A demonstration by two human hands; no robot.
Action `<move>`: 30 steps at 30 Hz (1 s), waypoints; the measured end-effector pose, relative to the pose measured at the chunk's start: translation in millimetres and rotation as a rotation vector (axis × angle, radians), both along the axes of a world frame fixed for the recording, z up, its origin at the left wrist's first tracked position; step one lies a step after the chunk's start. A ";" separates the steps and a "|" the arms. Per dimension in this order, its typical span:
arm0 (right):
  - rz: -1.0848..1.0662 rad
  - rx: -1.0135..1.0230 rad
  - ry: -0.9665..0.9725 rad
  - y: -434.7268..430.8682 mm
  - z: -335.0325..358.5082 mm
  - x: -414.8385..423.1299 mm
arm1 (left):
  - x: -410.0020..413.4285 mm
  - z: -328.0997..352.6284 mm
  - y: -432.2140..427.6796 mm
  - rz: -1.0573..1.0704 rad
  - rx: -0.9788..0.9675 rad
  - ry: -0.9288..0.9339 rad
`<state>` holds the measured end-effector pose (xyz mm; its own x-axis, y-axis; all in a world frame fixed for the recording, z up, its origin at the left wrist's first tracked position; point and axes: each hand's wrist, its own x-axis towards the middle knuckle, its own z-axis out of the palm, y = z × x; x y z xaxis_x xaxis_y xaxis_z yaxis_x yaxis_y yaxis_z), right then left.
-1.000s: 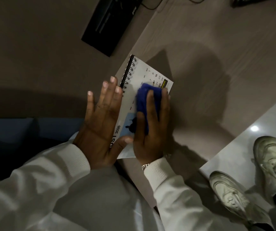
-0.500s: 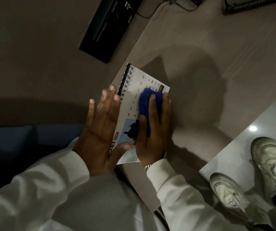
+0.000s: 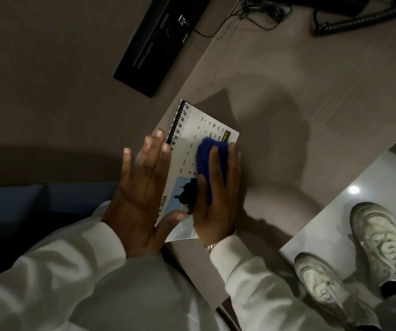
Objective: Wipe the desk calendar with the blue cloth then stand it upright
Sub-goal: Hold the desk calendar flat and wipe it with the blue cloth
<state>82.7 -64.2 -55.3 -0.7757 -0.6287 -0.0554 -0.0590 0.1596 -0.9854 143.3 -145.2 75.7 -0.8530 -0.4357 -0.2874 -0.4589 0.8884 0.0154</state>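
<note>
I see the calendar [image 3: 192, 139] flat on the table [image 3: 311, 91]. Left hand [image 3: 142, 192], fingers spread, pins its 9 o'clock edge; right hand [image 3: 216, 201] fingers press the cloth [image 3: 207, 161] onto it.

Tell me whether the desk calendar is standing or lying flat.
Lying flat: the desk calendar rests face-up on the desk, pressed by both hands.

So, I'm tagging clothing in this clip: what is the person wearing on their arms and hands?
Both arms wear long cream-white sleeves with ribbed knit cuffs. The left hand and right hand are bare, without gloves. A thin metallic bracelet shows at the right wrist, just beyond the cuff. No rings are visible.
</note>
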 end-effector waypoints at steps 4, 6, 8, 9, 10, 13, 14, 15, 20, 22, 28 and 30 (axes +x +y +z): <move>0.070 -0.145 0.068 2.6 8.3 5.8 | 1.1 0.7 0.1 -0.012 0.001 -0.007; 0.048 -0.189 0.111 -13.0 10.7 -9.2 | 0.4 0.0 -0.2 -0.014 0.001 -0.002; -0.013 -0.133 0.097 -25.4 6.9 -21.8 | 0.1 -0.5 -0.2 -0.010 0.014 0.003; -0.041 -0.084 0.061 -26.3 4.8 -24.5 | 0.2 -0.7 0.0 -0.006 0.026 0.006; -0.051 -0.039 0.022 -23.2 2.9 -24.0 | 0.3 -0.9 0.2 -0.005 0.035 0.009; 0.031 -0.001 -0.019 -1.6 4.2 -6.8 | 0.4 0.4 0.8 -0.014 0.035 0.008; 0.065 -0.033 -0.007 4.3 7.5 -0.6 | 0.8 0.7 0.7 -0.023 0.029 0.007; 0.091 -0.076 0.009 6.6 10.7 2.7 | 1.2 0.7 0.5 -0.032 0.021 0.008; 0.032 -0.153 0.061 -21.6 23.7 -18.8 | 4.0 -2.9 -1.6 -0.049 0.002 -0.019; -0.001 -0.114 0.039 -25.2 20.5 -25.5 | 4.6 -4.2 -1.4 -0.036 0.008 -0.014; -0.008 0.093 -0.199 1.7 23.8 0.2 | 6.0 -3.6 -1.7 -0.037 -0.002 -0.029; 0.070 0.074 -0.255 14.8 27.4 8.3 | 6.1 -3.8 -1.8 -0.043 -0.006 -0.021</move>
